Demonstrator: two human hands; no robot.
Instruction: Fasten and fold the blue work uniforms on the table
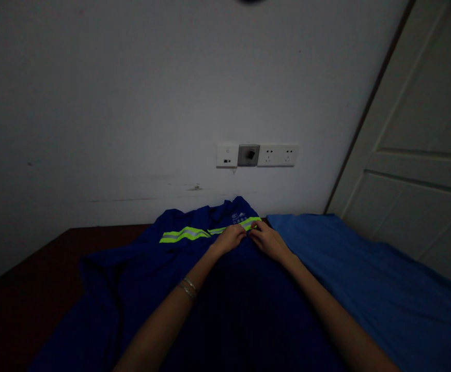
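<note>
A dark blue work jacket [140, 263] lies spread out below the wall. Across it runs a yellow-green reflective stripe with a silver centre, and white printing shows above the stripe on the right. My left hand [230, 238], with bracelets on its wrist, is closed with its fingertips on the cloth at the stripe. Just to its right, my right hand [267, 239] pinches the jacket near the stripe's right end, its fingers bent. A small gap separates the two hands. The cloth between my forearms is very dark, and its folds are hard to make out.
A lighter blue cloth [364, 279] covers the surface on the right. Dark reddish-brown tabletop [27, 289] shows at the left. Behind stands a white wall with a switch panel [248, 155] and sockets [278, 155]. A pale panelled door [422, 155] is at the far right.
</note>
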